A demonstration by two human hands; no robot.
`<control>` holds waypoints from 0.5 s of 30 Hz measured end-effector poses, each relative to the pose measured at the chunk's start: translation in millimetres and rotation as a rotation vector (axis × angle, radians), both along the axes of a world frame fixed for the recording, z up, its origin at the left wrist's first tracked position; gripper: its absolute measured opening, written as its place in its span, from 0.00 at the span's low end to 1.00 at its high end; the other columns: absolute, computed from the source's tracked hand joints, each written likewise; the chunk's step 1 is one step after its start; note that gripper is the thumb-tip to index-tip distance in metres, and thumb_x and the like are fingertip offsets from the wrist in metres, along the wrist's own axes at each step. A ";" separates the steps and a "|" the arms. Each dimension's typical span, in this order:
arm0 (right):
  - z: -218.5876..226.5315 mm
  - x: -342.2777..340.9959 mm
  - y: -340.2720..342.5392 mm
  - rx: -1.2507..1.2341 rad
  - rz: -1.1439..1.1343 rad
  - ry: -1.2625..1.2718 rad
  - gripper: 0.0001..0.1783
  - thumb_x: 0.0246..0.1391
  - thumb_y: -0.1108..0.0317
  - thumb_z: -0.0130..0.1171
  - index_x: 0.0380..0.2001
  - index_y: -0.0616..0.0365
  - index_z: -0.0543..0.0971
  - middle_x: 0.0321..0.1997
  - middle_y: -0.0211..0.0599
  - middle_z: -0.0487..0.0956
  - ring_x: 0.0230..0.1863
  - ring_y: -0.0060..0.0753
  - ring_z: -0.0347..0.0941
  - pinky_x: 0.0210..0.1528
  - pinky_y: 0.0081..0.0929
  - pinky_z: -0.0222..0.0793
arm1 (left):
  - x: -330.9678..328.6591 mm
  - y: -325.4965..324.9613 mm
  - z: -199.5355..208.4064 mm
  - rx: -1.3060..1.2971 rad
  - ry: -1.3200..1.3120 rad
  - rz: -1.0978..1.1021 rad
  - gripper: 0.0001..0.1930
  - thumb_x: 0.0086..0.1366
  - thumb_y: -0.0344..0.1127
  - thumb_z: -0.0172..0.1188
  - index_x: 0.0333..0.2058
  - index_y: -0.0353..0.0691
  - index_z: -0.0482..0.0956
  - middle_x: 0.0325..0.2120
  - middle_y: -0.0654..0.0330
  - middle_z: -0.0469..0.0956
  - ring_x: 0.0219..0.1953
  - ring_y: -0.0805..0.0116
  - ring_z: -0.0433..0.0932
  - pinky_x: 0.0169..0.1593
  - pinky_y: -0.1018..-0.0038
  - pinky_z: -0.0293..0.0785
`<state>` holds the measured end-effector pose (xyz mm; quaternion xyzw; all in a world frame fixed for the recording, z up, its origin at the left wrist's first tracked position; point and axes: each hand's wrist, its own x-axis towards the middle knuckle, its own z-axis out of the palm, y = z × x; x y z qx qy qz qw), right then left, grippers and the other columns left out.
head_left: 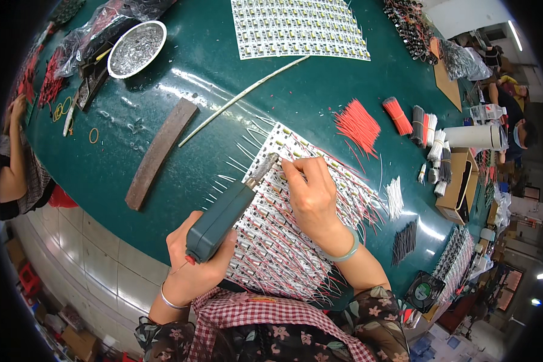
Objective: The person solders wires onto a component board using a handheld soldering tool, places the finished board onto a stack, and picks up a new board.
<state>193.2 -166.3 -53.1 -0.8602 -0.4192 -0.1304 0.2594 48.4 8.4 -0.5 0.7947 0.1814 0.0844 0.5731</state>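
Your left hand (200, 253) grips the dark green soldering tool (219, 222), its metal tip reaching over the wire-covered circuit-board panel (270, 221) on the green table (123, 181), right in front of you. Your right hand (312, 198) bends thumb and forefinger together just beside that tip; whether they pinch a wire, I cannot tell. One slip could burn those close fingertips, and crowded red wires might snag on your green bangle (346, 248) and strain joints. On the near right, the fan's label (422, 291) is too small to read.
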 end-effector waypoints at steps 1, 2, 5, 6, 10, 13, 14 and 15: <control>-0.3 -0.1 -0.1 0.000 0.000 0.001 0.19 0.38 0.81 0.58 0.40 0.70 0.79 0.35 0.42 0.73 0.37 0.41 0.70 0.34 0.32 0.71 | -0.5 0.2 1.6 -0.057 0.031 0.023 0.08 0.55 0.23 0.67 0.33 0.31 0.79 0.25 0.58 0.78 0.23 0.74 0.75 0.28 0.76 0.70; -0.6 -0.2 -0.2 0.001 0.000 0.002 0.19 0.38 0.81 0.58 0.40 0.70 0.79 0.35 0.42 0.73 0.37 0.41 0.70 0.34 0.32 0.71 | -0.9 0.4 2.7 -0.058 0.031 0.022 0.08 0.55 0.23 0.67 0.33 0.31 0.79 0.25 0.58 0.78 0.23 0.74 0.75 0.28 0.76 0.70; -0.2 -0.2 -0.8 -0.004 -0.001 0.003 0.19 0.39 0.82 0.58 0.40 0.70 0.79 0.35 0.42 0.73 0.37 0.42 0.70 0.34 0.32 0.71 | -1.8 0.9 3.7 -0.036 -0.007 0.027 0.09 0.55 0.23 0.67 0.35 0.30 0.80 0.27 0.58 0.79 0.24 0.75 0.76 0.29 0.77 0.71; 0.2 -0.4 -0.7 -0.004 -0.001 0.002 0.19 0.39 0.82 0.58 0.40 0.70 0.79 0.35 0.42 0.73 0.37 0.42 0.70 0.34 0.32 0.71 | -2.3 1.4 1.9 -0.027 -0.039 0.019 0.10 0.55 0.23 0.67 0.36 0.29 0.80 0.28 0.57 0.79 0.25 0.74 0.77 0.29 0.77 0.72; -0.8 -1.0 -0.6 0.000 -0.004 0.001 0.20 0.38 0.81 0.58 0.40 0.70 0.78 0.35 0.42 0.73 0.37 0.41 0.70 0.34 0.32 0.71 | -4.1 1.6 0.7 -0.034 -0.054 0.004 0.12 0.55 0.22 0.67 0.39 0.29 0.81 0.28 0.56 0.80 0.26 0.73 0.78 0.30 0.77 0.73; 0.5 -0.5 -0.9 0.017 0.001 -0.017 0.20 0.38 0.81 0.58 0.40 0.69 0.78 0.35 0.41 0.73 0.36 0.41 0.70 0.33 0.32 0.70 | -6.3 0.5 0.0 -0.063 -0.056 0.028 0.12 0.54 0.22 0.67 0.38 0.28 0.81 0.29 0.56 0.80 0.26 0.72 0.78 0.30 0.77 0.73; 1.2 -0.4 -0.8 0.032 0.006 -0.036 0.20 0.38 0.81 0.58 0.40 0.69 0.78 0.35 0.41 0.73 0.36 0.40 0.70 0.32 0.32 0.69 | -6.9 1.0 0.2 -0.063 -0.056 0.030 0.12 0.54 0.22 0.67 0.38 0.28 0.81 0.29 0.56 0.80 0.26 0.72 0.78 0.30 0.77 0.73; 3.4 -1.4 -0.7 0.032 0.008 -0.036 0.20 0.38 0.81 0.58 0.40 0.69 0.78 0.35 0.41 0.73 0.36 0.40 0.70 0.32 0.32 0.69 | -7.7 1.8 0.6 -0.051 -0.065 0.021 0.12 0.54 0.22 0.67 0.38 0.28 0.81 0.29 0.56 0.80 0.26 0.72 0.78 0.30 0.77 0.73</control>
